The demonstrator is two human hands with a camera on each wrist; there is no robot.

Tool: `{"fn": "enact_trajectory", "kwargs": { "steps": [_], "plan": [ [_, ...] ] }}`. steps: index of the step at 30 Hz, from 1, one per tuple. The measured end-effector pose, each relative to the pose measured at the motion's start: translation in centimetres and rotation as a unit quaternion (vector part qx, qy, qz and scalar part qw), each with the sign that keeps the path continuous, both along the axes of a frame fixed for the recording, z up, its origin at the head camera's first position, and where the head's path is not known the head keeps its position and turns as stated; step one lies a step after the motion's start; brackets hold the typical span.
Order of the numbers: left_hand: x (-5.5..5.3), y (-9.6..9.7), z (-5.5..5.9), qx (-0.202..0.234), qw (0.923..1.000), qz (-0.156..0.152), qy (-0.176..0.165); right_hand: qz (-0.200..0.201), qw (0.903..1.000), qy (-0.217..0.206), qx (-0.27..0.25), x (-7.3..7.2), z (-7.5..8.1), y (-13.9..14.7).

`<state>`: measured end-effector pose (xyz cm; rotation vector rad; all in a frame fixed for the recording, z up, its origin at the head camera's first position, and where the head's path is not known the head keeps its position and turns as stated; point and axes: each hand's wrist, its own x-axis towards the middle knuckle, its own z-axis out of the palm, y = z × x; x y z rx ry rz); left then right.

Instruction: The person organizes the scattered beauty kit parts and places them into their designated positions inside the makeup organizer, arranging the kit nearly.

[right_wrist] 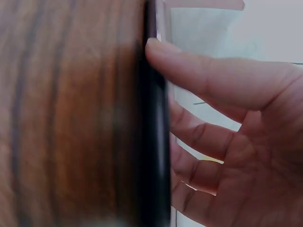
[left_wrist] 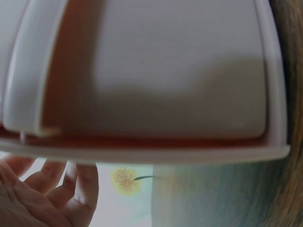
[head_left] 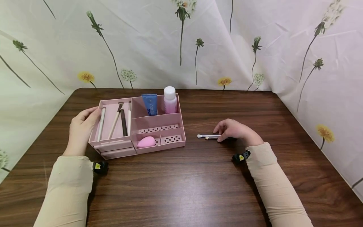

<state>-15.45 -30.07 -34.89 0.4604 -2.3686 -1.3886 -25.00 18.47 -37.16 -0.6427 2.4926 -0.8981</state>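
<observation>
A pink organizer [head_left: 158, 120] stands on the table at left of centre. My left hand [head_left: 80, 129] rests against its left wall, fingers along the outside and slightly bent. In the left wrist view, the fingers [left_wrist: 85, 184] sit beside the organizer's edge [left_wrist: 189, 155]. To the organizer's right, my right hand [head_left: 235, 130] holds two makeup brushes [head_left: 202, 136] between thumb and fingers, low over the table, their pale tips pointing left. In the right wrist view, the thumb [right_wrist: 189, 68] presses a dark brush handle [right_wrist: 155, 156]; the other fingers lie behind it.
Several makeup brushes [head_left: 123, 123] lie in the organizer's left tray. A blue tube [head_left: 151, 104] and a white-capped pink bottle [head_left: 170, 102] stand in its back compartments. A pink makeup sponge [head_left: 146, 142] sits in front. Behind the brown table [head_left: 181, 189] hangs a flowered cloth [head_left: 153, 47].
</observation>
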Motion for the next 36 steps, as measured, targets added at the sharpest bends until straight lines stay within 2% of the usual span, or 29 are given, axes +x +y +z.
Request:
{"fn": "enact_trajectory", "kwargs": {
  "steps": [9,20,36],
  "plan": [
    [0.08,0.02,0.11,-0.002,1.0,-0.005,0.005,-0.01,0.9991,0.011,0.04,0.0,-0.13,-0.38],
    [0.05,-0.1,0.01,0.004,1.0,-0.005,0.002,-0.004,0.9986,0.013,0.052,0.17,0.13,-0.47],
    [0.06,0.0,-0.06,-0.011,0.9999,0.002,0.002,-0.006,0.9986,0.011,0.051,0.13,0.04,-0.31]
  ]
}}
